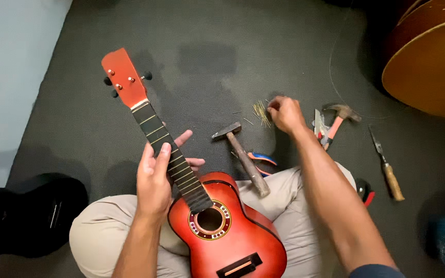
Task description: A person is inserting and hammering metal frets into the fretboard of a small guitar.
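A person sits cross-legged on a dark grey floor point(263, 56) with a small red guitar point(217, 226) lying across the lap, its body at the knees and its neck slanting up and away to the left. The guitar carries no strings that can be seen; its headstock point(123, 77) is red with dark pegs.

The left hand point(155, 177) is clamped round the guitar's neck, just above the body, thumb over the fretboard and fingers curled underneath.

The right hand point(284, 113) reaches out over the floor, up and right of the guitar. Its fingertips are pinched together at a small heap of thin brass pins point(260, 112) lying there; whether a pin is actually caught between them cannot be told.

Just right of the guitar's neck lies a hammer point(243, 157) with a wooden handle, its butt end resting on the person's knee. Beside it, blue-and-orange pliers point(261, 160) poke out from under the right forearm. Further right of the guitar lie a claw hammer point(338, 121) with a pink handle, then a chisel point(387, 167) with a wooden grip. A large brown guitar point(428, 56) stands in the top right corner, well apart from the red one, and a black case point(27, 213) lies left of the guitar's body.
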